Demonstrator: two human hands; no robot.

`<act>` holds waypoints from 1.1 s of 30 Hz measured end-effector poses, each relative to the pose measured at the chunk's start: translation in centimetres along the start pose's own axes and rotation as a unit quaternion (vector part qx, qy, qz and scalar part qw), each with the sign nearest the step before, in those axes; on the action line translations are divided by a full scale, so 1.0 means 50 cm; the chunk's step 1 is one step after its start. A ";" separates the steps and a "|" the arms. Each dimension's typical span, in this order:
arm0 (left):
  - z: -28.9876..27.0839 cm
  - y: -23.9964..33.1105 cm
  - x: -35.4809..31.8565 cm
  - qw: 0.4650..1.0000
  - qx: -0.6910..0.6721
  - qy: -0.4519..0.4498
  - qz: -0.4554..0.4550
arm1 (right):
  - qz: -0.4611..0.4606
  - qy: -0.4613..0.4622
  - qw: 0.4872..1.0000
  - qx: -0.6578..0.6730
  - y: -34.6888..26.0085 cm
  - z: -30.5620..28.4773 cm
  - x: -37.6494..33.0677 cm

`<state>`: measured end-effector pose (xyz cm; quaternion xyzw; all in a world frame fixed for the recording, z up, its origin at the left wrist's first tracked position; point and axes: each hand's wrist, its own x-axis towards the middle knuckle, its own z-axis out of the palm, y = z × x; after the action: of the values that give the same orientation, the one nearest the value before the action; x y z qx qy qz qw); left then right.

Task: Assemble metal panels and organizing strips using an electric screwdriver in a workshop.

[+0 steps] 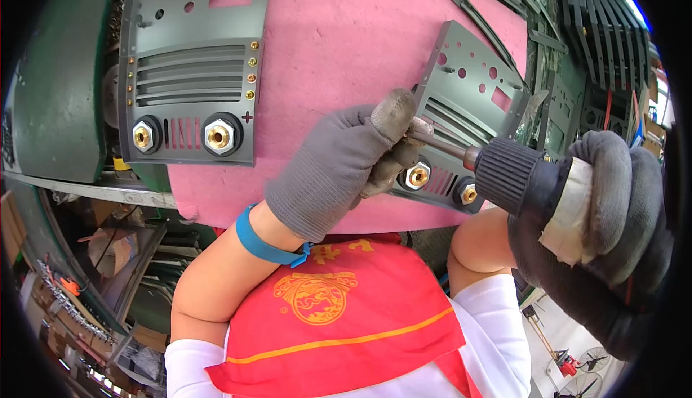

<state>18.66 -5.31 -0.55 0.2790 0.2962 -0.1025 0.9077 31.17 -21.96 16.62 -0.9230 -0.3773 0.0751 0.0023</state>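
My left hand (353, 157), in a grey glove, pinches thumb and fingers together at the tip of a driver bit (440, 141). What lies between those fingers is hidden. Gloved too, my right hand (613, 232) wraps round a black power screwdriver (513, 175) with a ribbed collar and pale tape on its body. Beneath both hands a grey metal panel (472, 74) lies tilted, with round holes, slats and two brass-centred sockets. A similar panel (191, 30) lies at the left, with sockets at its near end and small brass screws along both sides of its slats.
Pink padding (324, 38) covers the work surface. Dark metal strips (479, 20) lie at the far right, near a row of stacked black panels (605, 30). A dark green board (61, 74) stands at the left. Shelving with assorted parts (108, 254) sits lower left.
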 end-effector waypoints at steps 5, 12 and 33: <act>0.008 0.004 0.007 1.000 -0.007 -0.012 0.013 | 0.092 -0.052 0.983 -0.149 0.058 -0.039 -0.040; 0.017 -0.008 0.007 0.953 0.253 0.109 0.127 | -0.449 -0.048 0.829 -0.329 -0.056 -0.023 0.125; 0.018 -0.065 0.042 0.880 0.368 0.130 0.270 | -0.304 0.131 0.662 0.672 0.035 0.215 0.135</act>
<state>19.63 -8.55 -2.66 0.6728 0.2655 0.0820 0.6857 35.62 -19.06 4.98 -0.5048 -0.4798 0.1814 0.6943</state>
